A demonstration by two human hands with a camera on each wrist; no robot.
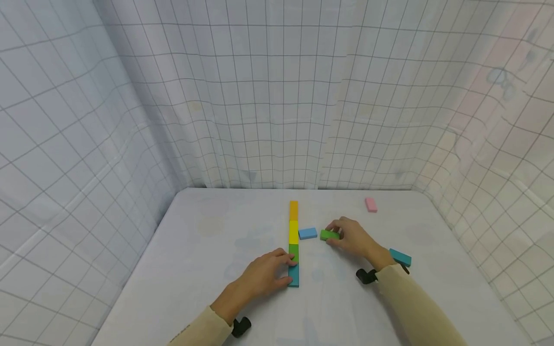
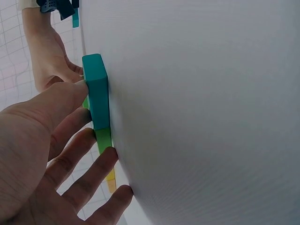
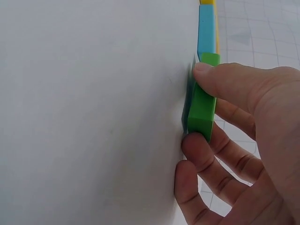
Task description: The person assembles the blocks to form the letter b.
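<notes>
A straight row of blocks runs away from me: a teal block (image 1: 294, 276) nearest, then a green one (image 1: 294, 250), a yellow one (image 1: 293, 232) and an orange one (image 1: 294, 210). My left hand (image 1: 266, 274) rests against the near end, its thumb on the teal block and its other fingers spread loosely by the green. Between thumb and fingers, my right hand (image 1: 352, 235) pinches another green block (image 3: 204, 110), tilted, with a shadow beside it in the right wrist view. A light blue block (image 1: 308, 233) lies between this block and the row, its left end by the yellow block.
A pink block (image 1: 371, 204) lies at the back right of the white table (image 1: 207, 250). Another teal block (image 1: 400, 257) sits beside my right wrist, partly hidden by it. White gridded curtains (image 1: 268, 105) stand behind and on both sides.
</notes>
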